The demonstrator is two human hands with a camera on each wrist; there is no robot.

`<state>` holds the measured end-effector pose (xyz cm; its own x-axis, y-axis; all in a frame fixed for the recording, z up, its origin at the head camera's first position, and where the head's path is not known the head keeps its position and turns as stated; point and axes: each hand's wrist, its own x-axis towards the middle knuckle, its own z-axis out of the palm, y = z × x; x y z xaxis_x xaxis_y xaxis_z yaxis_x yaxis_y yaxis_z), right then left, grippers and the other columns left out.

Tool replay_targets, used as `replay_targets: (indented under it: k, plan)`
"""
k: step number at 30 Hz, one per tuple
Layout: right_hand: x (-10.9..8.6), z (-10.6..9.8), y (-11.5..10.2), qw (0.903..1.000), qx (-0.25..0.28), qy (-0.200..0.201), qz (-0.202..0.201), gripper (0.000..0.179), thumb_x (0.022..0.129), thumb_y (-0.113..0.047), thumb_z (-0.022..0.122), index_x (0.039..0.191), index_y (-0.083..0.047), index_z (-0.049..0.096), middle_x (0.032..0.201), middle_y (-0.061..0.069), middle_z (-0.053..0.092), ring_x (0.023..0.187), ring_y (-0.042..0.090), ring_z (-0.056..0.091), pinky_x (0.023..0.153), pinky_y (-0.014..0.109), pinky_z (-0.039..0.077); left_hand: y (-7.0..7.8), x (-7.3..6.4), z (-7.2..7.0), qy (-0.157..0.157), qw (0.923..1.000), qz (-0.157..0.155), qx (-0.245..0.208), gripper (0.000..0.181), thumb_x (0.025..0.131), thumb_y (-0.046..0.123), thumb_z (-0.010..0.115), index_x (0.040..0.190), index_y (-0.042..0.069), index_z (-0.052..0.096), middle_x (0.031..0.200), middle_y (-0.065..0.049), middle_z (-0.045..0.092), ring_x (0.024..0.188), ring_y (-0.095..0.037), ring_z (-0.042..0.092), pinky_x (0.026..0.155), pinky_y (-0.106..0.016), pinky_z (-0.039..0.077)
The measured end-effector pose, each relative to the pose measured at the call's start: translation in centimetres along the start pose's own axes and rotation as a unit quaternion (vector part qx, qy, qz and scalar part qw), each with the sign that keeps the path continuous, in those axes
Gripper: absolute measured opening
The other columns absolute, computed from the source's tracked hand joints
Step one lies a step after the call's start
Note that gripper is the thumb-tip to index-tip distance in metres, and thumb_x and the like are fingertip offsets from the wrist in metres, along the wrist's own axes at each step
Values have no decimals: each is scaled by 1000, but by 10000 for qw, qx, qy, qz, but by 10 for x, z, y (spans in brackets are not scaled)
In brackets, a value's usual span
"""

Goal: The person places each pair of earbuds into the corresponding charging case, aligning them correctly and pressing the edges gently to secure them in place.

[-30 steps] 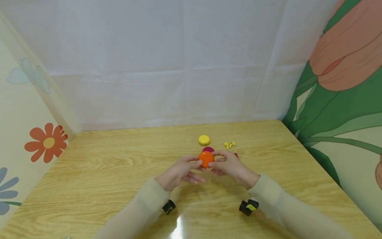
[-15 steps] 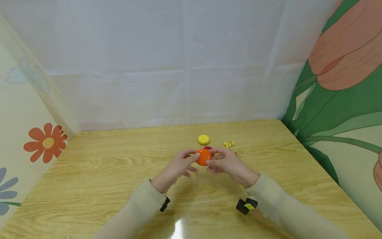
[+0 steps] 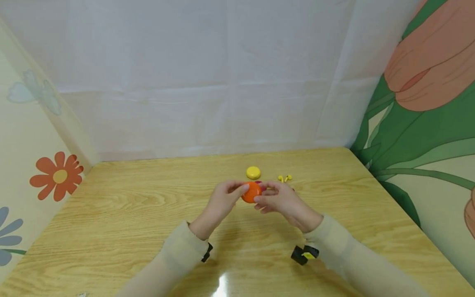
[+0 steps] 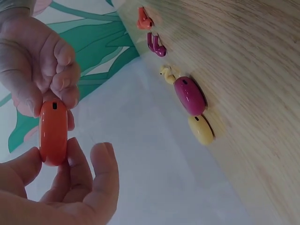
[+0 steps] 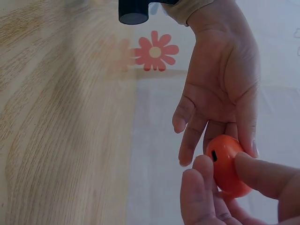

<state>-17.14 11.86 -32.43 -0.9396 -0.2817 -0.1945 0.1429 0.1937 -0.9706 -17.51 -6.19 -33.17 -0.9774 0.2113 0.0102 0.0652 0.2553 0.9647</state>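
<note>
- The left hand [image 3: 222, 200] and right hand [image 3: 281, 201] pinch the orange case [image 3: 251, 192] between them, above the bench [image 3: 130, 214].
- Just beyond the hands lies the magenta case [image 4: 190, 96], the yellow case [image 3: 253, 172] behind it.
- Past the right hand, on the bench: yellow earbuds [image 3: 285, 178], magenta earbuds [image 4: 156, 45] and orange earbuds [image 4: 144, 19].

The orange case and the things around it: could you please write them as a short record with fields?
Held thing: orange case, lifted off the table
Left hand: pinches the case
Right hand: also pinches the case
Case detail: small dark slot on its side
Other cases, on table: magenta case, yellow case
Earbuds, on table: orange earbuds, magenta earbuds, yellow earbuds
Inside of cases: not visible
</note>
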Motion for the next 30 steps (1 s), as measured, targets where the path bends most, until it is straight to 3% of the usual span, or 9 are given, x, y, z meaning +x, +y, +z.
replay_targets:
  k: [5, 16, 30]
  plan:
    - [-1, 1, -2, 10000, -16, 1, 23, 40, 95, -4, 62, 128, 15, 50, 112, 23, 65, 82, 20, 69, 75, 34, 57, -2, 0, 2, 161, 9993, 308, -117, 28, 98, 16, 60, 111, -8, 68, 104, -16, 69, 91, -20, 62, 85, -41, 50]
    - [-3, 3, -5, 10000, -40, 70, -56, 34, 95, -2, 61, 122, 17, 53, 105, 21, 67, 81, 19, 69, 77, 34, 57, 1, -2, 5, 343, 9983, 467, -112, 28, 99, 15, 58, 107, -10, 67, 101, -18, 69, 85, -19, 61, 77, -33, 51]
    - [-5, 3, -7, 9999, -74, 122, -60, 30, 94, -2, 63, 117, 15, 55, 99, 18, 68, 80, 18, 68, 80, 38, 56, 1, -2, 9, 424, 9985, 310, -143, 30, 100, 17, 57, 108, -10, 65, 101, -18, 68, 83, -18, 58, 75, -32, 50]
